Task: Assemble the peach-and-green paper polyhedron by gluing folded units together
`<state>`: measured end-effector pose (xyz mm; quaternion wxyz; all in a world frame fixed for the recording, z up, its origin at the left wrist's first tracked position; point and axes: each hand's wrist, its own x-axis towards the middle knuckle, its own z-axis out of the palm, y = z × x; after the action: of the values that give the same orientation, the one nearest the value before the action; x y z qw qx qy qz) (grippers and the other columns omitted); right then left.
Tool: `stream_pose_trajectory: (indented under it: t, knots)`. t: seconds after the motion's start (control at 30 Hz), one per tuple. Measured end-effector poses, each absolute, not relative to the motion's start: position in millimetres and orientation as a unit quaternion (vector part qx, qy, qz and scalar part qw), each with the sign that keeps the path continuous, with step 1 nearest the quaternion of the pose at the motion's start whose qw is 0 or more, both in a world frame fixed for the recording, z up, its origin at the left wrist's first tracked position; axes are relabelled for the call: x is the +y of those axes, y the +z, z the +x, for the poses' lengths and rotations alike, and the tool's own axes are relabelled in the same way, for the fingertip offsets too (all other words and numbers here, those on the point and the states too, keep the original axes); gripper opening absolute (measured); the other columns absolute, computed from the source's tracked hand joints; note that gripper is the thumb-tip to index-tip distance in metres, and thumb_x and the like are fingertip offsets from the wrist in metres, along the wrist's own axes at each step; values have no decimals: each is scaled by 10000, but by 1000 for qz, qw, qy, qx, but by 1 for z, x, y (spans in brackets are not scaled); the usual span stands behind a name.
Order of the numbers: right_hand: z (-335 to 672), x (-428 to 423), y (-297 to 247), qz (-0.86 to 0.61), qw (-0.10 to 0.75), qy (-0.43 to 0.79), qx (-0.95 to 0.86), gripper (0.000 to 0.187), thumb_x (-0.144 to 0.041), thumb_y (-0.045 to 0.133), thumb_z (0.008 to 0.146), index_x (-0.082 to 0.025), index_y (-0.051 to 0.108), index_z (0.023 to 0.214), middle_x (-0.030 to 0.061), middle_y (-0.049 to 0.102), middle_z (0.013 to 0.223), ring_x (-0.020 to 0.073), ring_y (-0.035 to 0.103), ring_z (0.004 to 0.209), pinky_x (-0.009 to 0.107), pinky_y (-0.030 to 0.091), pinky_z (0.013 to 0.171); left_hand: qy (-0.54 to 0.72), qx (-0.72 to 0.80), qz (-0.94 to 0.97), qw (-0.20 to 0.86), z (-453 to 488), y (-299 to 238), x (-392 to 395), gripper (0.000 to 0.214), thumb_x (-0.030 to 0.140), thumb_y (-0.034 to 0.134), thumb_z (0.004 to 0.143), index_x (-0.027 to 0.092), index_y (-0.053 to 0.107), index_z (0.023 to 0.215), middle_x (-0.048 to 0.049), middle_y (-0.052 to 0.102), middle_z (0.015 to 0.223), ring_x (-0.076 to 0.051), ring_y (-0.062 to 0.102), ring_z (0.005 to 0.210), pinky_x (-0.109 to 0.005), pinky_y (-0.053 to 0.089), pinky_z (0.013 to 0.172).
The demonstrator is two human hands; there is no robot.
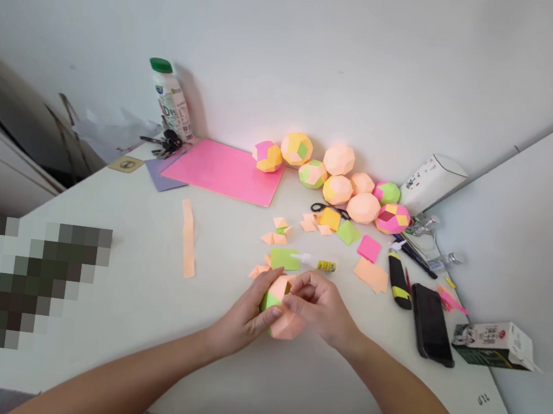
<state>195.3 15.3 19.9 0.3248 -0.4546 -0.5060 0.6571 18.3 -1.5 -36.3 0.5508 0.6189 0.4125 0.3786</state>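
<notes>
Both hands on one paper ball (286, 324), peach with a green facet, held low over the counter (119, 295) near its front edge, centre of view. Left hand (244, 317): grip clenched around the ball's left side, thumb across the front. Right hand (321, 304): grip pinching the ball's top right, fingers curled in over it. Can't tell whether the ball touches the counter. Just behind the hands: a green paper square (284, 258), a glue tube (318, 264) beside it, and small folded peach pieces (272, 238) scattered near. A peach strip (188, 238) lies well to the left. Far edge by the wall: a cluster of finished balls (338, 189) in peach, yellow, green and pink, with scissors (329, 209) in front of them. The pink sheet (225, 170) lies flat left of the cluster, keys (166, 143) and an upright bottle (172, 97) beyond it. On the right: highlighter (399, 281), phone (432, 323) face down, and a carton (492, 342) on its side.
</notes>
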Motion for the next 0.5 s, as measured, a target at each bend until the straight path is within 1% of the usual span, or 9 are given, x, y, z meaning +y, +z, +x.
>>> stream_pose_trajectory:
  t: [0.13,0.2,0.3,0.37,0.4,0.43,0.5]
  knots:
    - [195,17,21,-479,360,647,-472,261,-371,715,767,-184,533,785,-39,595,637,94,534,578,215,403,558,347,429,562,616,19,-30,-1,818,622,510,827,222,208,1473,-142,264,1534,-350,245,1404,-480,309,1108]
    - [196,18,22,-475,378,643,-467,274,-405,697,778,-189,531,801,-41,586,629,95,519,572,219,398,563,342,420,534,649,20,-26,0,849,645,516,811,213,205,1472,-151,275,1532,-358,252,1402,-484,324,1098]
    - [198,17,23,-453,379,629,-506,264,-441,633,831,-201,528,861,-64,522,578,85,447,522,215,356,531,360,375,485,703,21,-22,3,757,642,486,833,219,297,1431,-147,351,1494,-352,333,1360,-480,363,1068]
    - [198,14,24,-442,368,608,-547,249,-447,582,868,-210,515,899,-80,468,557,80,386,489,212,319,502,358,330,426,763,21,-21,4,673,628,428,870,250,326,1418,-135,398,1467,-345,428,1294,-476,438,985]
    - [198,13,25,-441,360,596,-567,243,-446,561,883,-213,506,918,-78,465,567,81,382,490,214,315,498,352,309,394,791,22,-21,5,647,624,403,884,263,331,1416,-135,424,1449,-342,475,1253,-464,475,925]
    - [199,12,25,-439,351,585,-585,238,-443,542,896,-214,497,940,-69,484,592,87,404,504,218,327,506,347,295,367,811,22,-21,6,629,617,389,893,267,339,1413,-138,454,1426,-338,511,1215,-444,499,871]
    - [200,10,29,-431,329,571,-616,231,-434,498,924,-215,473,993,-36,552,665,114,504,586,239,391,564,344,286,337,828,23,-19,7,593,587,404,905,249,384,1391,-144,521,1365,-324,551,1166,-400,509,815]
